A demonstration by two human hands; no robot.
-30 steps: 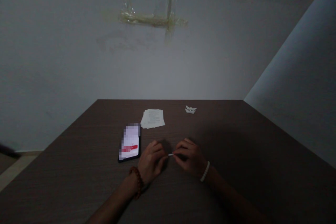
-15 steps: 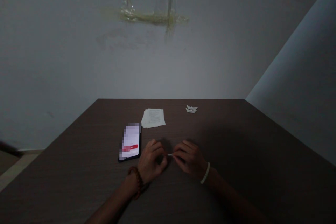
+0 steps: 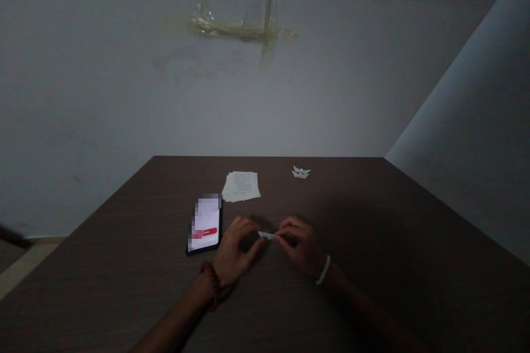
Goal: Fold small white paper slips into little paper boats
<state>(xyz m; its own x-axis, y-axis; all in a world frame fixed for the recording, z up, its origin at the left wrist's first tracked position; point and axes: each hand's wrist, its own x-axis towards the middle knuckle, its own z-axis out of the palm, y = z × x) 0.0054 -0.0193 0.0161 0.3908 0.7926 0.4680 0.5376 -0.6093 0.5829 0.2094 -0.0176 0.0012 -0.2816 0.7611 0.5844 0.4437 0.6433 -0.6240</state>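
Note:
A small white folded paper boat (image 3: 267, 235) is held between my two hands, low over the brown table. My left hand (image 3: 237, 251) pinches its left end between thumb and fingers. On the other end, the thumb and fingertips of my right hand (image 3: 301, 245) are closed. Fingertips cover both tips of the paper. A brown beaded bracelet (image 3: 212, 285) circles my left wrist, and a pale one (image 3: 323, 270) my right.
Left of my left hand lies a phone (image 3: 205, 224) with its screen lit. Beyond it is a stack of printed paper sheets (image 3: 242, 186). Two white paper boats (image 3: 301, 172) sit at the back right. The table (image 3: 136, 220) meets a wall (image 3: 265, 110) bearing old tape.
The folded paper shows more of its side between my fingers, where before only a thin edge was visible. My left thumb and fingers have shifted slightly on it.

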